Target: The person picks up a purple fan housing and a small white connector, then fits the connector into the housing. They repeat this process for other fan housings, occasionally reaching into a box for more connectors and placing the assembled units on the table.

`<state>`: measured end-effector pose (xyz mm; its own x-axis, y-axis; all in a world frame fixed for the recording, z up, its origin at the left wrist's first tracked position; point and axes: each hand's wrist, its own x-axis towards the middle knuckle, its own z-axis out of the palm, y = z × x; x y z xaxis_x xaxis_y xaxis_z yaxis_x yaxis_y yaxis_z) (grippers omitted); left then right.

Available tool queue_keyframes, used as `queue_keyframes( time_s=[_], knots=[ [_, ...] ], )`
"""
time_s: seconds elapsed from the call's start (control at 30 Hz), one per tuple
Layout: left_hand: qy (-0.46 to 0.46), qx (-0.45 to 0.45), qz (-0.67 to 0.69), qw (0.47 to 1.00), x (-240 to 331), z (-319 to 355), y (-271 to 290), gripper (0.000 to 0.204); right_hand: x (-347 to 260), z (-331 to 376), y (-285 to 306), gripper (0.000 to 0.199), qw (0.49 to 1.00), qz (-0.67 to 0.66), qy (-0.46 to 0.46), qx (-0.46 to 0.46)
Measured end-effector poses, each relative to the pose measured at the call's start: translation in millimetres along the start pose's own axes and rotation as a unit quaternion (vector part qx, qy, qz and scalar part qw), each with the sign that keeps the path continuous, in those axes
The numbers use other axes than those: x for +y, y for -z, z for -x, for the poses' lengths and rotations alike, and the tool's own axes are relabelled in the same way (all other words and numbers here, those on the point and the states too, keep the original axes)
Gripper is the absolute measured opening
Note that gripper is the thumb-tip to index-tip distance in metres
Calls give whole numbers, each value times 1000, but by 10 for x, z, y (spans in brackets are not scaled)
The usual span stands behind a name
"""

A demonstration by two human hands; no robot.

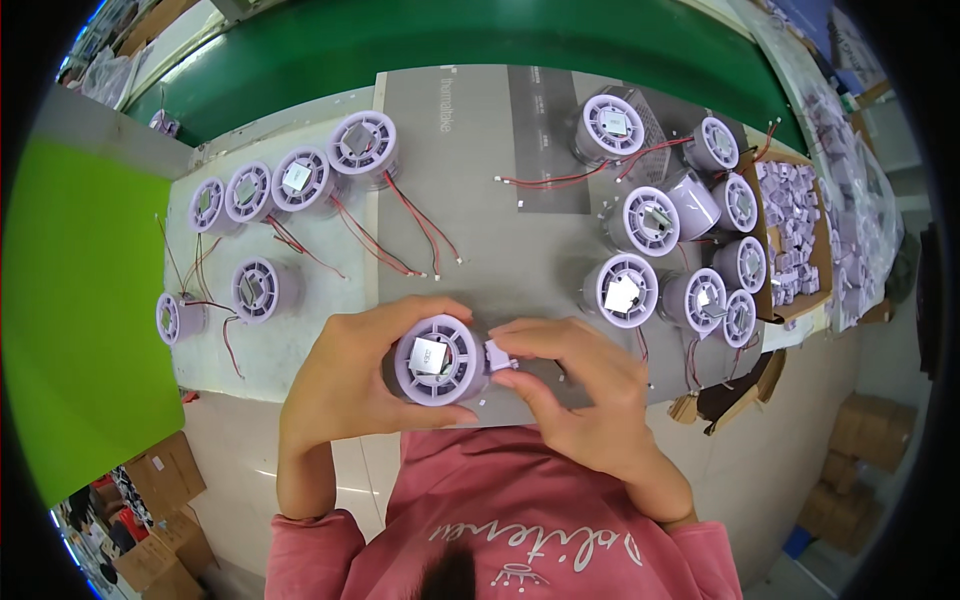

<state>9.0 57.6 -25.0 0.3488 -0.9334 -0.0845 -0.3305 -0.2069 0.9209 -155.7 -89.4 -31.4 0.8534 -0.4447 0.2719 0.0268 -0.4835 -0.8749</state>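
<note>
Near the table's front edge, my left hand (360, 365) is wrapped round a round lilac plastic housing (462, 365) with a spoked rim and a square silver piece in its middle. Thumb and fingers hold it from the left side. Between thumb and fingertips of my right hand (580, 385) is a small lilac plastic clip (498, 356), right against the housing's right side. Whether the clip is seated in the housing I cannot tell. The housing's lower body is mostly hidden by its rim and my left hand.
Several similar lilac housings (362, 143) with red and black wires stand at the left, and more (620, 290) at the right. A cardboard box (822, 245) of small lilac parts is at the right edge. Beyond the table runs a green belt (450, 35); a green panel (90, 300) borders the left.
</note>
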Motion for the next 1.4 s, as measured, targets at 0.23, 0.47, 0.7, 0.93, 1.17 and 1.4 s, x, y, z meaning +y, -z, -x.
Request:
queue_keyframes(
  time_s=[0.23, 0.47, 0.7, 0.93, 1.17, 1.4],
  knots=[
    [-4, 64, 16, 998, 97, 74, -61, 67, -92, 15, 55, 27, 999, -38, -11, 16],
    [11, 90, 29, 995, 182, 81, -171, 67, -198, 51, 70, 30, 998, 31, 24, 43],
    [-7, 106, 152, 983, 124, 70, -229, 66, -259, 33, 82, 36, 994, 50, 55, 75],
    [4, 112, 223, 968, 151, 79, -278, 66, -329, 42, 87, 42, 994, 33, 36, 100],
    [-39, 143, 171, 974, 117, 70, -267, 65, -290, -13, 91, 43, 997, 23, 54, 59],
    [-66, 182, 138, 971, 113, 40, -265, 64, -204, -95, 38, 40, 994, 12, 85, 64]
  ],
)
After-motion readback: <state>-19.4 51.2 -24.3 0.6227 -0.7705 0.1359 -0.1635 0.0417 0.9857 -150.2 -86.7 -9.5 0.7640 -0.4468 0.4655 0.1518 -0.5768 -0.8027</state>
